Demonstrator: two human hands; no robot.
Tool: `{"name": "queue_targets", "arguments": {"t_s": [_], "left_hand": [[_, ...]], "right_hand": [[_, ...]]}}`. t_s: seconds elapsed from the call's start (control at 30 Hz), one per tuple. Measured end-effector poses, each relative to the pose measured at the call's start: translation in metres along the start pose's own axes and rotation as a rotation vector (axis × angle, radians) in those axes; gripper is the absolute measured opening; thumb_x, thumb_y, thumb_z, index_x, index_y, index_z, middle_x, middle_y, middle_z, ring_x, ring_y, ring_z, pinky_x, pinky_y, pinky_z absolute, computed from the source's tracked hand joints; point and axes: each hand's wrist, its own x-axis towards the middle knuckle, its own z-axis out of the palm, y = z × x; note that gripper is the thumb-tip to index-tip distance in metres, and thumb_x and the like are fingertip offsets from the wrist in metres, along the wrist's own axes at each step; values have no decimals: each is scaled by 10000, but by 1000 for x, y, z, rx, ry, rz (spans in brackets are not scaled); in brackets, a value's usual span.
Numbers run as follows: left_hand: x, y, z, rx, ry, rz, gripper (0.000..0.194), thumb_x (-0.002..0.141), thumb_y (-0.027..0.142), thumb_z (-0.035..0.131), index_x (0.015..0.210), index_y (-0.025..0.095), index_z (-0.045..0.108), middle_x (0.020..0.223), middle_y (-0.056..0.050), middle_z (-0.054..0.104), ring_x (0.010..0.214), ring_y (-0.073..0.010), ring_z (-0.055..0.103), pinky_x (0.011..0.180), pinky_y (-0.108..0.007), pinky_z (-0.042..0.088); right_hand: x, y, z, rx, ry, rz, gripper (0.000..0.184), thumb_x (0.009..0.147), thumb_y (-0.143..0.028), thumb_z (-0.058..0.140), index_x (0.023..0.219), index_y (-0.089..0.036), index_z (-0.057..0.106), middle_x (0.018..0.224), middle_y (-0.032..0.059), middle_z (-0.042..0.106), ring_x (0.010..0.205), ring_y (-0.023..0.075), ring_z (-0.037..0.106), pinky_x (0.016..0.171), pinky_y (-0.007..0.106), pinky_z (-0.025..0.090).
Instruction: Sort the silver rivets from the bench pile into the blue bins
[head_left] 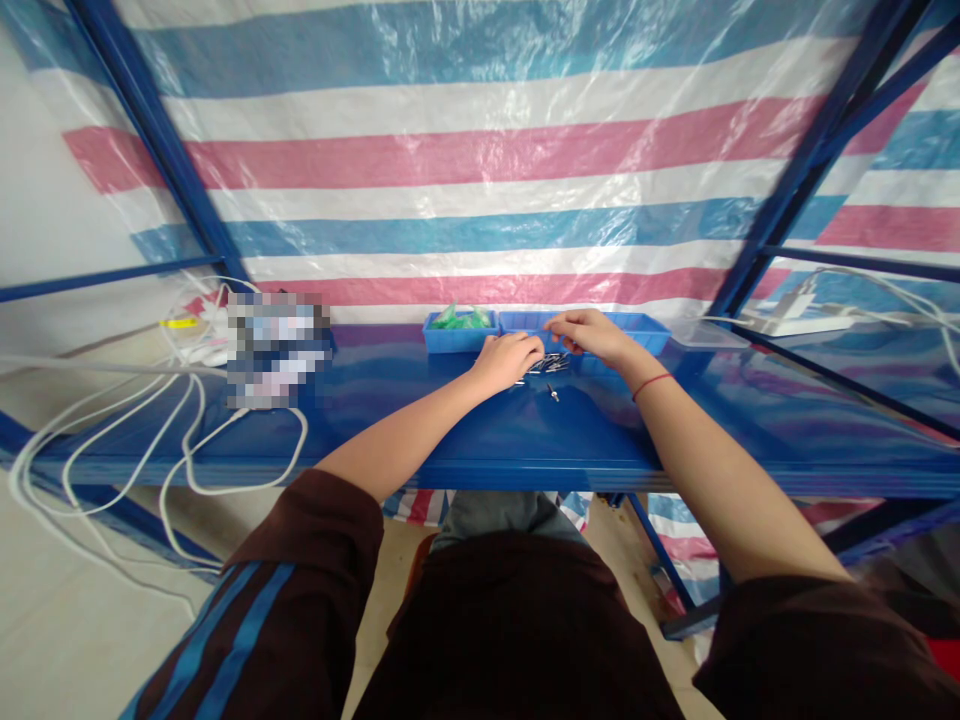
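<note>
My left hand rests low over the blue tabletop, its fingers curled at the left side of a small heap of slim metal pieces. What it grips, if anything, is hidden under the fingers. My right hand, with a red string on the wrist, hovers at the front of a long blue bin. Its thumb and fingers are drawn together, and anything between them is too small to name. One separate metal piece with a pale, wider part lies nearer to me than the heap.
Left of the long bin stands a smaller blue bin with green items. Loose white cables hang over the table's left end, beside a pixelated patch. At the right are a clear plastic lid and a white power strip. Blue posts frame both sides.
</note>
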Motion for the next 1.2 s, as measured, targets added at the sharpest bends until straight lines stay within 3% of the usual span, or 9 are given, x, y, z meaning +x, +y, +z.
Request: {"name": "queue_targets", "arguments": {"t_s": [0.2, 0.37, 0.53, 0.83, 1.2], "left_hand": [[7, -8, 6, -311, 136, -94, 149, 902, 242, 482, 894, 173, 614, 893, -38, 692, 841, -163, 632, 786, -275, 440], [10, -9, 10, -644, 230, -183, 85, 894, 220, 501, 954, 171, 538, 844, -34, 700, 835, -137, 665, 814, -273, 475], [13, -9, 12, -807, 212, -278, 186, 897, 227, 518, 1072, 175, 484, 854, -49, 709, 862, -158, 683, 819, -292, 489], [15, -10, 11, -745, 145, -200, 215, 894, 330, 512, 865, 144, 617, 926, -63, 703, 896, -142, 647, 885, -293, 472], [17, -11, 13, -786, 91, -180, 263, 928, 298, 421, 933, 125, 620, 959, -82, 688, 916, -158, 632, 893, -314, 462]], "right_hand": [[-3, -3, 2, -25, -186, -111, 179, 683, -206, 654, 846, -180, 724, 749, 26, 674, 572, 106, 517, 500, 229, 412], [-2, -3, 4, 33, -156, -155, 220, 685, -266, 679, 886, -191, 727, 772, 29, 688, 633, 116, 544, 545, 226, 435], [-2, -5, 4, 54, -143, -148, 221, 691, -383, 701, 774, -178, 697, 757, 42, 672, 633, 117, 535, 556, 239, 428], [0, -4, 5, 59, -49, -186, 256, 720, -416, 695, 756, -169, 639, 636, 12, 583, 557, 102, 487, 524, 244, 398], [-1, -4, 5, 55, -51, -214, 325, 686, -474, 709, 748, -161, 652, 651, 19, 604, 548, 97, 480, 524, 250, 391]]}}
